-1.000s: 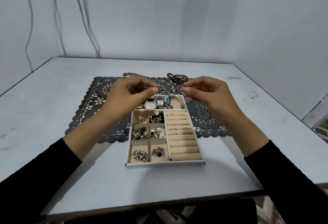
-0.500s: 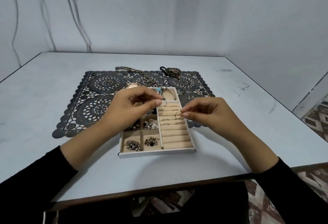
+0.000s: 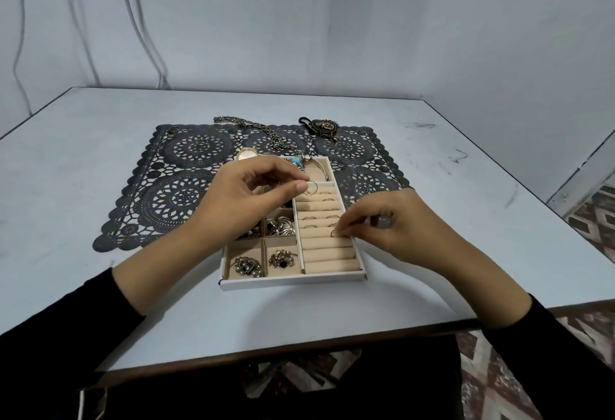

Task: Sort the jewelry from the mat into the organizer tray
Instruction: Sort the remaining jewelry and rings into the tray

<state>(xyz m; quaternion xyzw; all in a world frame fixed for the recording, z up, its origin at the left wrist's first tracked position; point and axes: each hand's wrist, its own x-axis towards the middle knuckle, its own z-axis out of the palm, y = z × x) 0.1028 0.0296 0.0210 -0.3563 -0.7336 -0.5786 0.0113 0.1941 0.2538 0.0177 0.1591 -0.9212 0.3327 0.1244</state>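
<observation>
A white organizer tray point(image 3: 293, 281) with beige lining sits at the mat's near edge. Its left compartments hold brooches and its right side has ring rolls with several rings. My left hand point(image 3: 246, 196) hovers over the tray's upper left and pinches a thin ring point(image 3: 312, 187). My right hand point(image 3: 396, 220) rests at the tray's right edge, pinching a small ring point(image 3: 333, 234) down at a ring roll. On the dark lace mat point(image 3: 179, 200) lie a chain necklace point(image 3: 263, 135), a watch point(image 3: 248, 154), a dark floral brooch point(image 3: 324, 126) and small rings point(image 3: 201, 142).
The pale table point(image 3: 83, 253) ends just in front of the tray; its right edge drops to a patterned floor point(image 3: 595, 220). A wall with hanging cables stands behind the table. Black sleeves cover both forearms.
My right hand has come down from above the tray's far end to the ring rolls with its ring. My left hand has stayed raised over the tray, holding its ring. The camera has tilted down.
</observation>
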